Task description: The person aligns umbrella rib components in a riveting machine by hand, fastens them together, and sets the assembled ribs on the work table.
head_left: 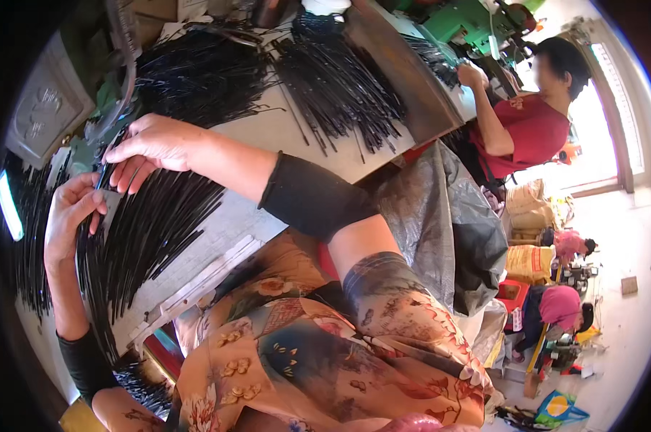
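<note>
Pinching, the left hand [68,214] has thumb and fingers nearly together on black strands [104,175]; just above, the right hand [147,146] grips them too, fingers curled; more strands fan across the worktop [257,219] to the right.

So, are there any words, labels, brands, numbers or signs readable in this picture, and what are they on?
None can be read.
Pale panel, upper left: raised marks, too blurred to make out.
Yellow sack, right background: possible printing, too small and blurred to tell.
Thin black strips at the left hand and right hand: no lettering I can make out.
</note>
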The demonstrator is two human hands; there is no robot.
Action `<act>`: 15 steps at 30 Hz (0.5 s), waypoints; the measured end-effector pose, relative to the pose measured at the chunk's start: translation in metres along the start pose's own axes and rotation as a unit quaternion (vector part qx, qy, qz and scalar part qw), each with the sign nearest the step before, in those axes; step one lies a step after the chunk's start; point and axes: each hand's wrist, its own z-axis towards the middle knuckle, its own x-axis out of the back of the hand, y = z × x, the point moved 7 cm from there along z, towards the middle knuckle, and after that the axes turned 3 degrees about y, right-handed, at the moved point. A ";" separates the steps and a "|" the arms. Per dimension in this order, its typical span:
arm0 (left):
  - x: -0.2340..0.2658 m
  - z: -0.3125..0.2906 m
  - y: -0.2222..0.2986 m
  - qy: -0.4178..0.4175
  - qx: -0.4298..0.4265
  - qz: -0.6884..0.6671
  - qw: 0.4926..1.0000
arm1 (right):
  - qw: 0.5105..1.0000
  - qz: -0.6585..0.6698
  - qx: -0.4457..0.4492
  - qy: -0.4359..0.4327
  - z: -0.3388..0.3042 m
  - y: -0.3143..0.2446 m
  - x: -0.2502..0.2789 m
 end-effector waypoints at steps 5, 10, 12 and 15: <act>-0.006 -0.011 0.027 0.053 -0.018 0.087 0.995 | 0.999 -0.037 0.029 0.024 -0.003 -0.011 0.010; 0.014 -0.011 0.031 0.091 -0.019 0.016 0.995 | 0.989 -0.019 0.065 0.134 -0.010 -0.023 0.030; 0.021 -0.013 0.030 0.115 -0.052 -0.004 0.992 | 0.989 -0.003 0.072 0.129 -0.004 -0.020 0.029; 0.016 -0.019 0.030 0.127 -0.048 -0.044 0.990 | 0.989 0.004 0.076 0.127 -0.010 -0.021 0.023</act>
